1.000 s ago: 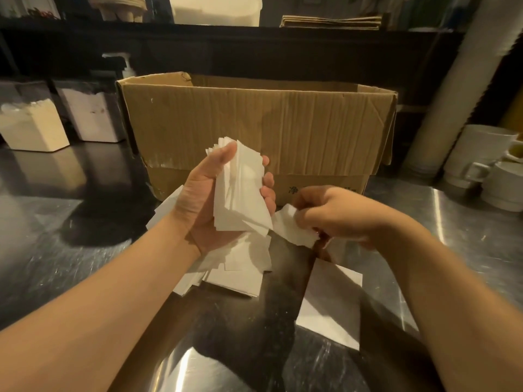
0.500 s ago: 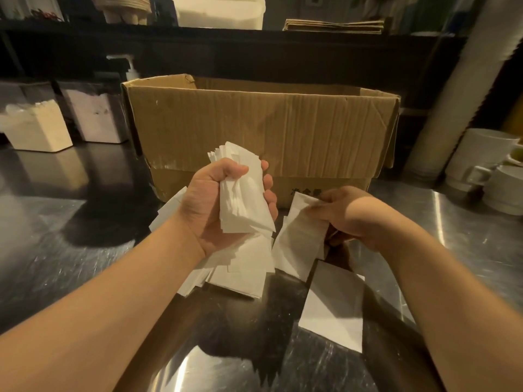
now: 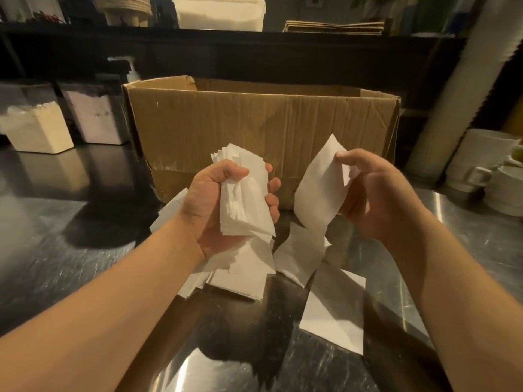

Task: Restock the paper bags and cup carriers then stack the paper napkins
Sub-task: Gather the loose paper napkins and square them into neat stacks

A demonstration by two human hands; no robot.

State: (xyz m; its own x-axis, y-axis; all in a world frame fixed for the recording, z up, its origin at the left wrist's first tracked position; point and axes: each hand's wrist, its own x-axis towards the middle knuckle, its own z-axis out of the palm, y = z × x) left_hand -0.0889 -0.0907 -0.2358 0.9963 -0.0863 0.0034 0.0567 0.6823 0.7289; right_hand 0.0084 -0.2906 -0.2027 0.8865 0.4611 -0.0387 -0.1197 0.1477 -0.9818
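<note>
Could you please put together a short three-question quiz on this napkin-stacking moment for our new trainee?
1. True or false: the left hand grips a bundle of napkins.
2. What does the right hand hold? A) a mug B) a single napkin C) nothing
3. Fill in: the loose napkins lie on the steel counter in front of the ____.

Key:
1. True.
2. B; the single napkin is lifted clear of the counter.
3. Cardboard box, which stands open-topped behind both hands.
</note>
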